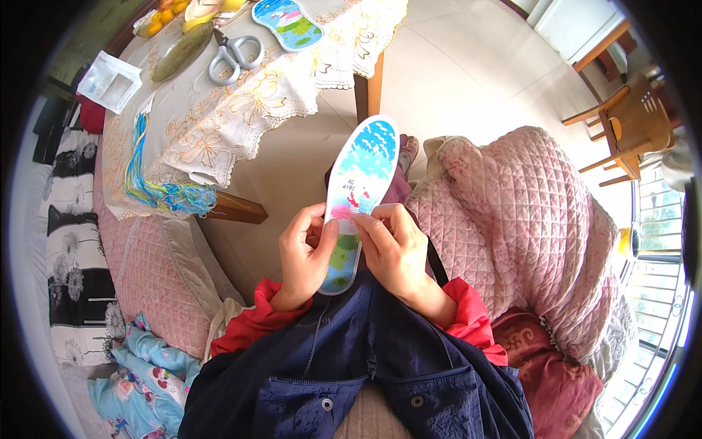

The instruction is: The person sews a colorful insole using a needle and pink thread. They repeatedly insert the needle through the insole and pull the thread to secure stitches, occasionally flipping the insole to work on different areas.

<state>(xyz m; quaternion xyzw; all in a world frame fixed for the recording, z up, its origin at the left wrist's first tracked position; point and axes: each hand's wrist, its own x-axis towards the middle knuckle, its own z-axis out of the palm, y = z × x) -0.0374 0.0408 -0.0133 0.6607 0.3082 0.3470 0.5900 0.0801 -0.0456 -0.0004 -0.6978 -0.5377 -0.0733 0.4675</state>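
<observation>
A cross-stitch insole (364, 159) with a white border stands tilted in front of me, its toe end pointing away. Its face shows blue and white at the top, red stitches and a pink patch in the middle, and green on blue at the heel. My left hand (307, 247) grips its left edge, thumb on the face and fingers behind. At the middle right of the insole, the fingers of my right hand (392, 244) are drawn together against the face. Whether they pinch the edge or a fine needle is too small to see.
On the lace-covered table (203, 137) lie grey-handled scissors (236, 57), a second insole (288, 24), a bundle of coloured threads (164, 189), a plastic pouch (109, 82) and a dark green leaf-shaped object (184, 52). A pink quilt (510, 219) is heaped at right; a wooden chair (625, 129) stands beyond.
</observation>
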